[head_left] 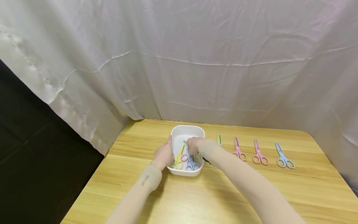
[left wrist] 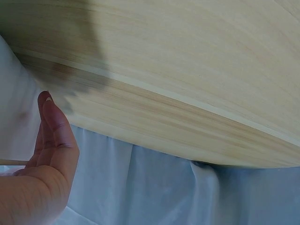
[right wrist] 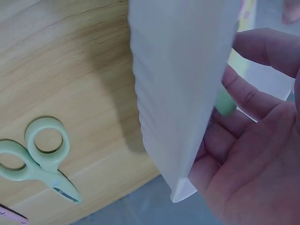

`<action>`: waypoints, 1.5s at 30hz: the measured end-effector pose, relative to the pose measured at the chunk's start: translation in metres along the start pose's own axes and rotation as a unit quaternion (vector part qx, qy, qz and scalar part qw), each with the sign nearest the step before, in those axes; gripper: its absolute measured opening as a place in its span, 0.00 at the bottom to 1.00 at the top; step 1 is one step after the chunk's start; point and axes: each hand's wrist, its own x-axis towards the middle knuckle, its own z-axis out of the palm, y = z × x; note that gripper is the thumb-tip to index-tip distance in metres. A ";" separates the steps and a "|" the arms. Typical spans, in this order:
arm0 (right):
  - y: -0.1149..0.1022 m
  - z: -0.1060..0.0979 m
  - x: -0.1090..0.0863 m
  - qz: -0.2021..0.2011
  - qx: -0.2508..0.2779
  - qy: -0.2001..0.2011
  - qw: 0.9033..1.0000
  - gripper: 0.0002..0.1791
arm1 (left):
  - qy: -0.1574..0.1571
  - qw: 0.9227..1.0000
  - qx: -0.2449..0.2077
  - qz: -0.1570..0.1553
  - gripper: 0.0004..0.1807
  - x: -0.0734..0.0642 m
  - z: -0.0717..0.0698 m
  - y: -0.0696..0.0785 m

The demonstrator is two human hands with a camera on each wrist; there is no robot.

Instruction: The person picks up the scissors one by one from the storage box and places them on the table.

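A white plastic bin (head_left: 188,173) holds several small scissors: yellow scissors (head_left: 179,163), blue scissors (head_left: 191,164), a pink handle and green pieces. Against the bin's left wall rests my left hand (head_left: 164,152), its fingers (left wrist: 60,126) fairly straight along the outside; the thumb is hidden in the left wrist view. My right hand (head_left: 193,145) reaches down into the bin at its right side. From the right wrist, its fingers (right wrist: 262,49) bend loosely behind the wall, thumb apart from the index finger. Part of a green handle (right wrist: 226,102) shows among these fingers.
To the right of the bin, green scissors (right wrist: 47,164), two pink scissors (head_left: 258,154) and blue scissors (head_left: 283,157) lie in a row on the wooden table (head_left: 223,189). My right forearm partly covers the green pair. A grey curtain (head_left: 195,90) hangs behind the table.
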 end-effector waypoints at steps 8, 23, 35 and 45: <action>-0.003 0.002 0.001 0.004 0.011 -0.002 1.000 0.08 | -0.001 1.000 -0.001 -0.001 0.51 0.000 -0.001 -0.001; 0.003 0.013 0.009 -0.003 0.059 0.015 0.998 0.25 | -0.002 1.000 -0.002 0.003 0.50 0.000 0.000 0.000; 0.018 0.016 0.013 -0.060 0.214 0.057 0.973 0.30 | 0.001 1.000 -0.007 0.001 0.51 -0.001 0.000 0.001; 0.026 0.019 0.009 -0.071 0.352 0.043 0.932 0.26 | 0.001 1.000 -0.011 0.001 0.51 0.000 0.001 0.000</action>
